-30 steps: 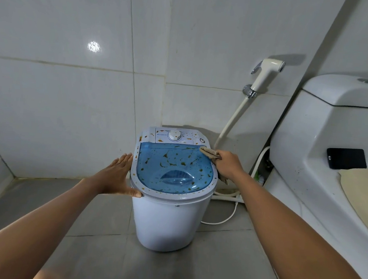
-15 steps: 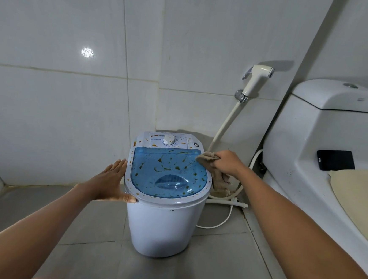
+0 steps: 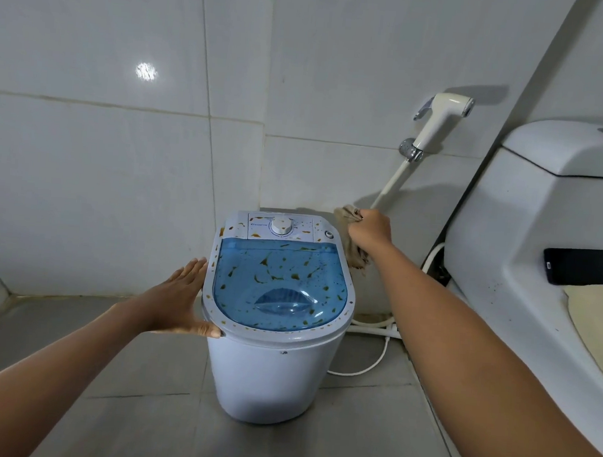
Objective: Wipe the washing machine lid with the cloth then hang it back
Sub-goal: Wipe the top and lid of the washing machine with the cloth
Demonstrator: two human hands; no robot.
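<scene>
Lid (image 3: 279, 284) still spotted; wiping unfinished, hanging left. Our right hand (image 3: 371, 230) fisted on cloth (image 3: 349, 216), off the lid; left hand (image 3: 179, 296) flat, open, bracing machine (image 3: 270, 377).

washing machine (image 3: 270, 377) body white, slight bluish tint. lid (image 3: 281, 284) see-through blue, speckled all over w/ orange-brown smears, same specks on pale rim and control panel (image 3: 282, 226). dial white. cloth (image 3: 354, 247) beige-tan, kinda grubby. wall tiles (image 3: 80, 175) pale grey-white, glossy. floor (image 3: 116, 412) darker grey tile. toilet (image 3: 527, 228) white w/ cream seat, black phone (image 3: 576, 266) on it. sprayer (image 3: 442, 116) off-white, chrome trigger.
</scene>
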